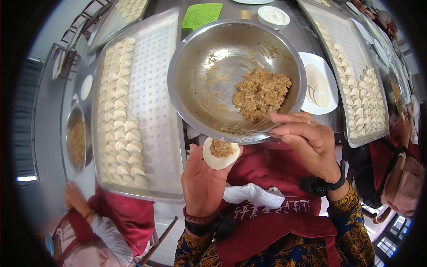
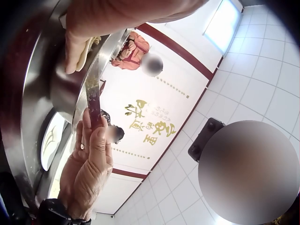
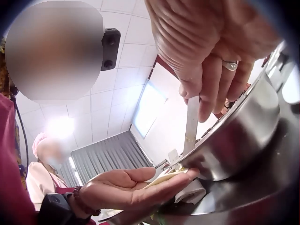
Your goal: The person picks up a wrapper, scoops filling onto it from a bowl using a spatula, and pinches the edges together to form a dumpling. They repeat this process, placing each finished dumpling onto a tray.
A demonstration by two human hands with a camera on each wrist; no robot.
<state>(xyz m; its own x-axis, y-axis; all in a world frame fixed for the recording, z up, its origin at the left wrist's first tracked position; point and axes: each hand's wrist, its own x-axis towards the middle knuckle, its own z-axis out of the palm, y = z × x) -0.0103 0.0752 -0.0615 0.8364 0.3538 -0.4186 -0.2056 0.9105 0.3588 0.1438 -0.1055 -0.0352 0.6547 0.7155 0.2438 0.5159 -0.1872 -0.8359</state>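
Note:
My left hand is palm up, thumb apart, carrying a round dumpling wrapper on its fingers. A mound of brown filling sits in the middle of the wrapper. With thumb and fingers, my right hand pinches a flat metal spatula, whose blade has smears of filling on it. That blade reaches left over the near rim of a large steel bowl, just above the wrapper. Inside the bowl, a heap of minced filling lies to the right.
A metal tray with rows of dumplings is on the left; another tray stands right. Beside the bowl are a white plate with wrappers, a white bowl and a green mat. Other people work on both sides.

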